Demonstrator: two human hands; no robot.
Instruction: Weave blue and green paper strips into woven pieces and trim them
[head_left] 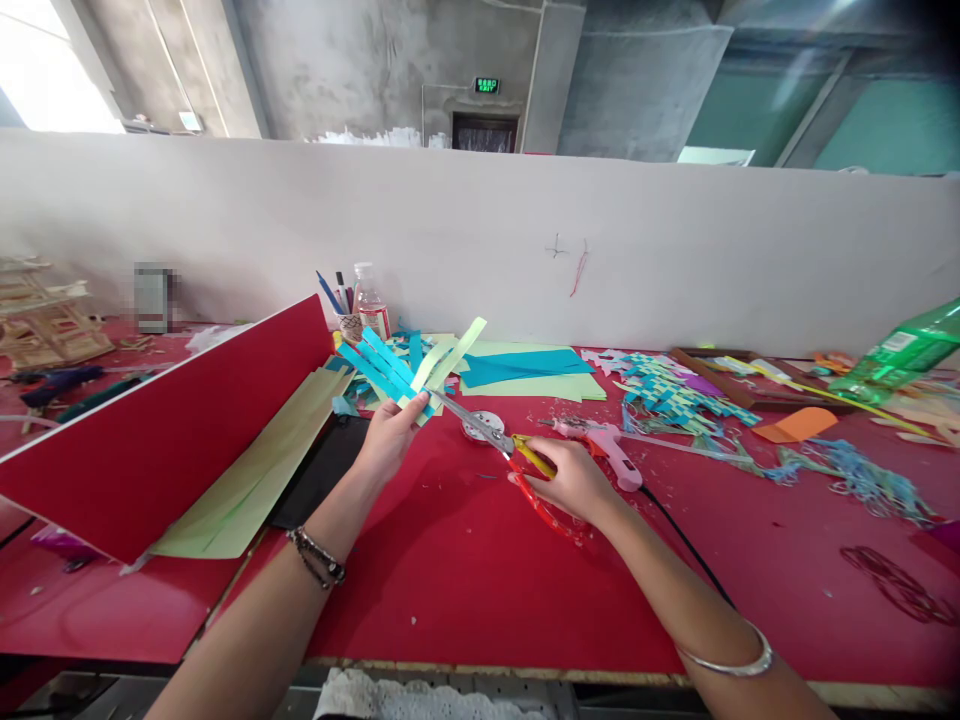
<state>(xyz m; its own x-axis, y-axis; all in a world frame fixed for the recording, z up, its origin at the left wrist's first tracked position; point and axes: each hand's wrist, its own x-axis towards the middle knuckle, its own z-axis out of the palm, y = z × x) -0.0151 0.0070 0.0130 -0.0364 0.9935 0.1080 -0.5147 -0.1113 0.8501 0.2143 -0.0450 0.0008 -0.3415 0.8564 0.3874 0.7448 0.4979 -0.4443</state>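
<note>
My left hand [392, 437] is closed on a bundle of woven paper strips [390, 368], blue and pale green, their loose ends fanning up and away from me. In my right hand [568, 478] are scissors [531, 455] with one yellow and one red handle. Their blades point left and reach the lower edge of the strips beside my left thumb. Whether the blades are apart there I cannot tell. Just right of my right hand a pink glue gun [616, 450] lies on the red table, and a white round spool [482, 427] sits beneath the blades.
A red board [172, 430] stands slanted at left, with green paper sheets [255, 470] beside it. Behind are a cup of pens [349, 325], a clear bottle [369, 300] and blue paper [525, 367]. Woven pieces [667, 390] and a green bottle [904, 350] lie right. A pale partition [465, 240] closes the back.
</note>
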